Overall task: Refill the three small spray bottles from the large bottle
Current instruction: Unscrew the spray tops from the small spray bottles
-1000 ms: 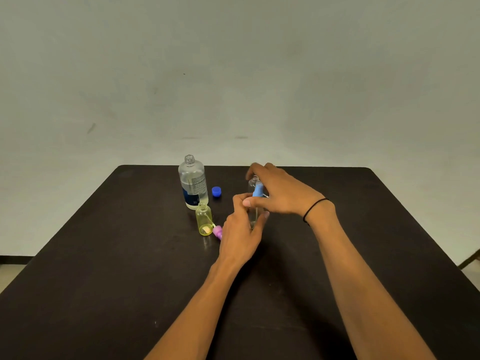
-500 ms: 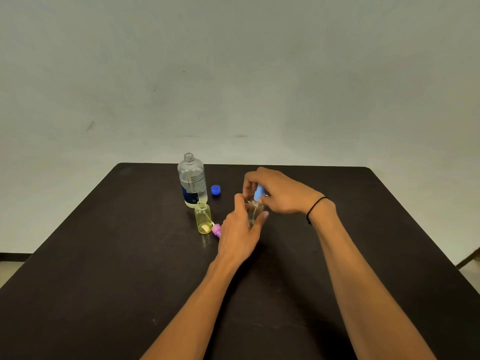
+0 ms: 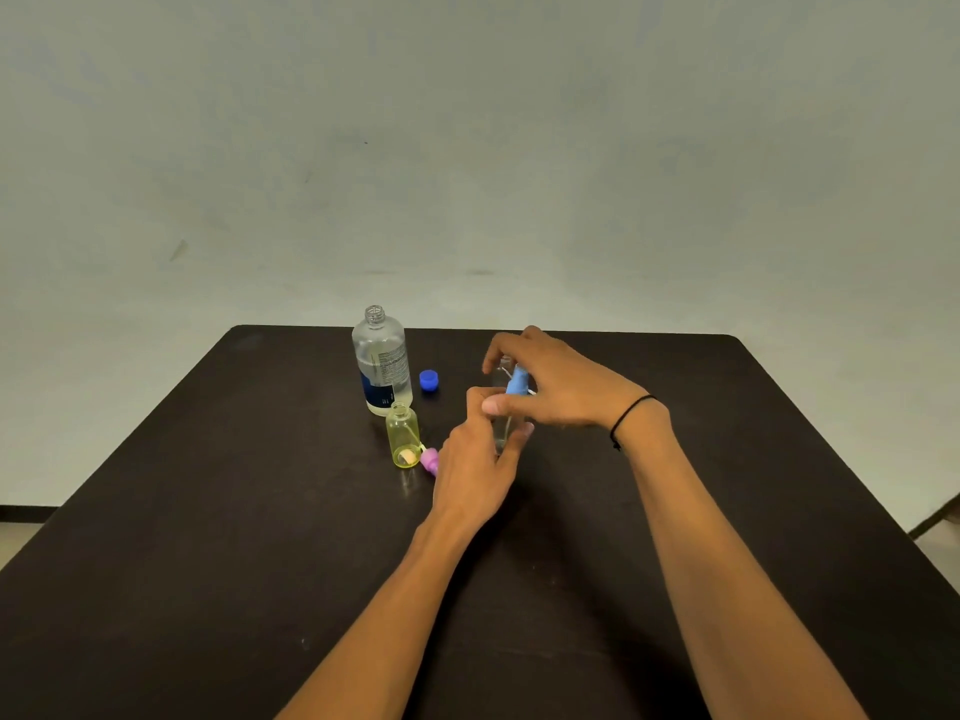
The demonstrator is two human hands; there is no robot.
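Both bare forearms reach forward and converge ahead of the body. The left hand (image 3: 475, 459) is curled, thumb up and fingertips wrapped around a clear small spray bottle (image 3: 503, 428). The right hand (image 3: 556, 384) arches above the left fingers, its thumb and fingertips pinching the blue spray head (image 3: 517, 381). A black band (image 3: 628, 413) circles the right wrist.

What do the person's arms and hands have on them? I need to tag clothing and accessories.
Both forearms are bare, no sleeves in view. The right hand has a thin black band round its wrist. The left hand wears nothing.
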